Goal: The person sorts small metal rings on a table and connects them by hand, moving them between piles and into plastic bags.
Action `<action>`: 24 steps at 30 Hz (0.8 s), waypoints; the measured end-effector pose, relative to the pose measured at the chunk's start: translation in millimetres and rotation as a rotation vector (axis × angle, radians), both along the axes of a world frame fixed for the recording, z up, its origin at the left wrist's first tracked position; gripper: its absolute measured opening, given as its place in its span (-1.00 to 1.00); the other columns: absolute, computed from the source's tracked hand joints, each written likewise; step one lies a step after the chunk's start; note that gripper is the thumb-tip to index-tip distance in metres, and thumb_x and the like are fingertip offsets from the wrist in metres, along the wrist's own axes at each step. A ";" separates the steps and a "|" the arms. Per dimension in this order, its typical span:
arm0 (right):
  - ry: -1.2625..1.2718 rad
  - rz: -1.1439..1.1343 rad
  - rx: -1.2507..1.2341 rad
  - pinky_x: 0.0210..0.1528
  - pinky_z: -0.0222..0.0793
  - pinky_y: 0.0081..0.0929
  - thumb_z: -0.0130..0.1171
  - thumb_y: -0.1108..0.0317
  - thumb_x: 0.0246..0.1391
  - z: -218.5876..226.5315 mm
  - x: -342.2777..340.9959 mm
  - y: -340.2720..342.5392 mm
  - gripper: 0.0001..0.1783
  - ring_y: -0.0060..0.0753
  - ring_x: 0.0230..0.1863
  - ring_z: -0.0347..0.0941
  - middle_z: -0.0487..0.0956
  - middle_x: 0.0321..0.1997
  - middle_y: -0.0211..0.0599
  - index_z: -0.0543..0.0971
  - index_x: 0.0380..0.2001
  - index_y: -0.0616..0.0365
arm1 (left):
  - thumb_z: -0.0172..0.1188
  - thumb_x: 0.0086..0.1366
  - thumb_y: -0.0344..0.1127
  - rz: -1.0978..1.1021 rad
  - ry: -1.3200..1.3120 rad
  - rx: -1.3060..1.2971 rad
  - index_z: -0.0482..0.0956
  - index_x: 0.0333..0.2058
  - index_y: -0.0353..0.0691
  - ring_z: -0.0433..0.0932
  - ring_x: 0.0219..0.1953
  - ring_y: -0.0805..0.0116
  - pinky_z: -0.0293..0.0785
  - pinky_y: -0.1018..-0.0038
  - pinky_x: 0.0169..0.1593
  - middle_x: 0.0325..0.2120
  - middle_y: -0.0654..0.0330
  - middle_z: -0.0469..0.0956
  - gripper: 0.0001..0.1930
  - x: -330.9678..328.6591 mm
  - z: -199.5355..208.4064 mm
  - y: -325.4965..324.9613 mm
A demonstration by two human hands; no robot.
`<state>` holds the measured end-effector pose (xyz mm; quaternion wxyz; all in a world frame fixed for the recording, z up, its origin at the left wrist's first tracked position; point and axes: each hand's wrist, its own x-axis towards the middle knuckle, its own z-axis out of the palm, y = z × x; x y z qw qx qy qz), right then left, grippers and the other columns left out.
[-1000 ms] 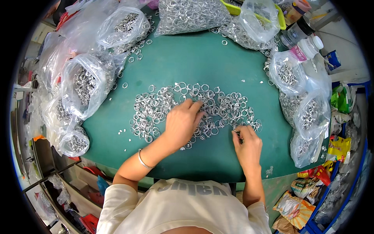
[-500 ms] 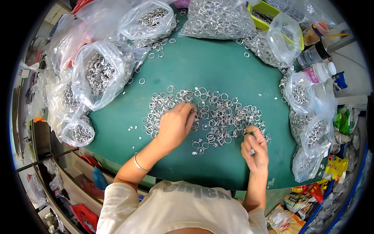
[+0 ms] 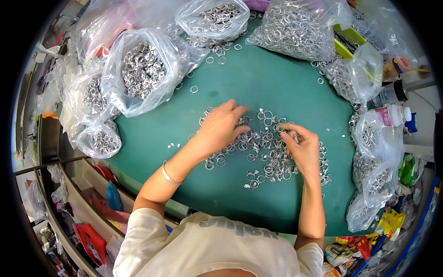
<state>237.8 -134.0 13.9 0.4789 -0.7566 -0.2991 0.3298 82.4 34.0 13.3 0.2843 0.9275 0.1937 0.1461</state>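
Observation:
A loose pile of silver-coloured metal rings (image 3: 279, 165) is spread over the green tabletop (image 3: 267, 83) in front of me. My left hand (image 3: 218, 128) reaches over the left part of the pile, palm down. Its fingers are apart, slightly smeared by motion, and they cover some rings. On the right, my right hand (image 3: 304, 150) is above the pile with its fingers curled around several rings. Its thumb and forefinger are close to another ring at the pile's far edge; whether they touch it I cannot tell.
Open plastic bags of rings stand at the left, among them a large bag (image 3: 108, 78) and a small bag (image 3: 83, 143). A full bag (image 3: 295, 32) lies at the back, near a yellow-green tray (image 3: 353, 37). More bags (image 3: 367, 161) and a white bottle (image 3: 392, 115) line the right edge.
My left hand has spread its fingers over the rings. The right hand has moved from the pile's near right edge to its far side, still holding rings. The whole view has shifted.

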 end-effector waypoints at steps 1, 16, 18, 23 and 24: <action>-0.082 0.036 -0.011 -0.55 0.22 -0.56 0.28 0.53 -0.10 -0.9 -2.3 7.4 -0.77 -0.59 -0.61 0.33 0.40 -0.59 -0.36 0.64 -0.27 0.21 | 0.28 0.10 -0.33 -0.021 0.044 -0.003 0.52 -0.25 -0.24 0.49 -0.35 -0.02 0.42 0.21 -0.27 -0.35 0.07 0.45 -0.76 5.1 -3.7 0.1; 0.801 0.150 0.255 -0.74 0.08 -0.74 0.13 0.34 0.16 8.7 0.2 -2.1 -0.81 -0.64 -0.66 0.24 0.48 -0.42 -0.33 0.55 -0.31 0.28 | 0.22 0.16 -0.37 -0.255 0.250 -0.085 0.54 -0.29 -0.23 0.51 -0.27 0.15 0.41 0.29 -0.24 -0.37 0.17 0.49 -0.86 24.4 -15.6 38.0; 1.048 0.043 0.439 -0.79 0.02 -0.78 0.07 0.27 0.21 1.5 -6.0 -9.5 -0.77 -0.62 -0.74 0.16 0.49 -0.41 -0.18 0.50 -0.32 0.26 | 0.19 0.21 -0.38 -0.169 0.024 -0.391 0.55 -0.28 -0.24 0.48 -0.34 0.35 0.39 0.41 -0.31 -0.39 0.23 0.51 -0.88 22.4 -18.5 38.3; 1.193 -0.046 0.391 -0.79 0.01 -0.74 0.07 0.27 0.20 -12.6 -10.0 -4.4 -0.78 -0.57 -0.74 0.21 0.46 -0.46 -0.23 0.34 -0.47 0.08 | 0.12 0.30 -0.39 -0.004 -0.046 -1.092 0.52 -0.25 -0.27 0.35 -0.44 0.65 0.28 0.67 -0.42 -0.41 0.28 0.52 -0.90 -4.5 -14.7 39.0; 1.229 -0.009 0.386 -0.79 0.01 -0.73 0.08 0.28 0.20 -13.1 -9.8 -1.2 -0.80 -0.57 -0.74 0.22 0.46 -0.47 -0.25 0.34 -0.45 0.07 | 0.11 0.31 -0.39 0.023 -0.055 -1.227 0.51 -0.24 -0.27 0.35 -0.45 0.66 0.27 0.69 -0.43 -0.40 0.27 0.53 -0.89 -11.8 -14.6 37.8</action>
